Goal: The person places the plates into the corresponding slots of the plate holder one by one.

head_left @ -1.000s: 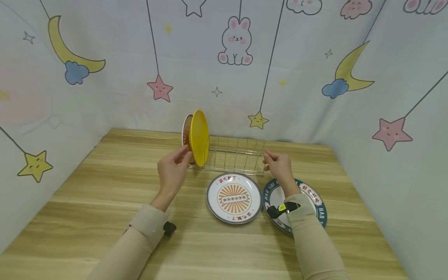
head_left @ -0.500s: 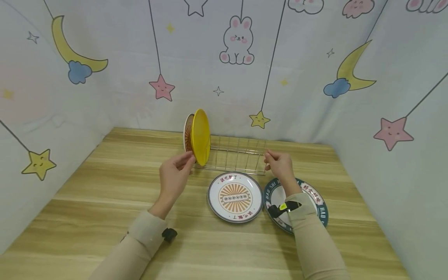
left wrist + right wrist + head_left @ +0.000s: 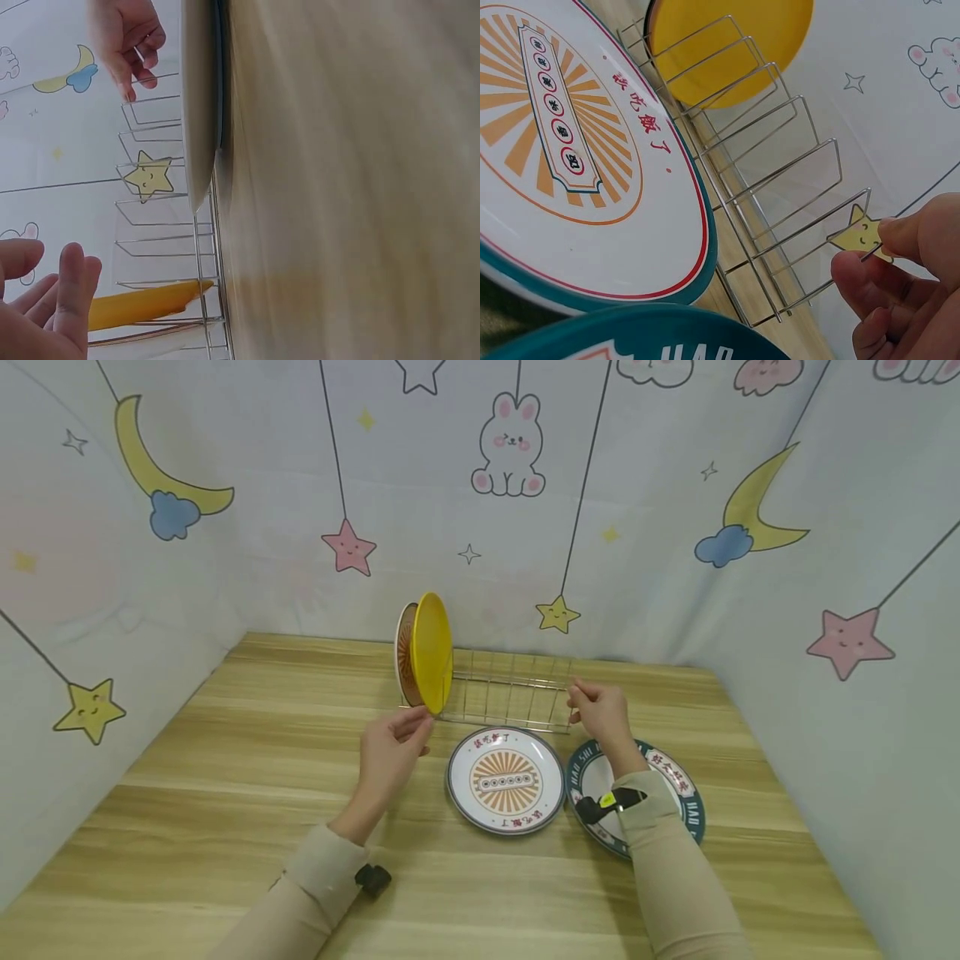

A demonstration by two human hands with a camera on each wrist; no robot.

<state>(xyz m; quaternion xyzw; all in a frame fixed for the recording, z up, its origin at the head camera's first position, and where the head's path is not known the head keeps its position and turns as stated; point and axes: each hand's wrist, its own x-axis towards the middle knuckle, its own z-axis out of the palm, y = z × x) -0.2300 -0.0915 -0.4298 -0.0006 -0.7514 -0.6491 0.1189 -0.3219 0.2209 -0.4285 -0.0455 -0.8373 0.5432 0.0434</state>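
A wire dish rack (image 3: 517, 693) stands at the back of the table. In its left end, a yellow plate (image 3: 432, 652) and a white-rimmed plate with a brown sunburst (image 3: 406, 652) stand on edge side by side. My left hand (image 3: 392, 752) is just in front of the yellow plate's lower edge. Its fingers are loosely bent, and the left wrist view shows thumb and fingers apart with nothing between them. My right hand (image 3: 602, 714) pinches the wire at the rack's right end between thumb and forefinger, as the right wrist view (image 3: 900, 274) confirms.
In front of the rack lies a white plate (image 3: 480, 817) with an orange sunburst. Right of it, a green-rimmed plate (image 3: 693, 814) lies partly under my right forearm. A printed cloth wall (image 3: 420, 468) encloses the table (image 3: 225, 777) at the back and sides.
My left hand has drawn away from the left side of the upright plates, coming nearer and to the right. The plates stay standing, and my right hand keeps its hold on the rack.
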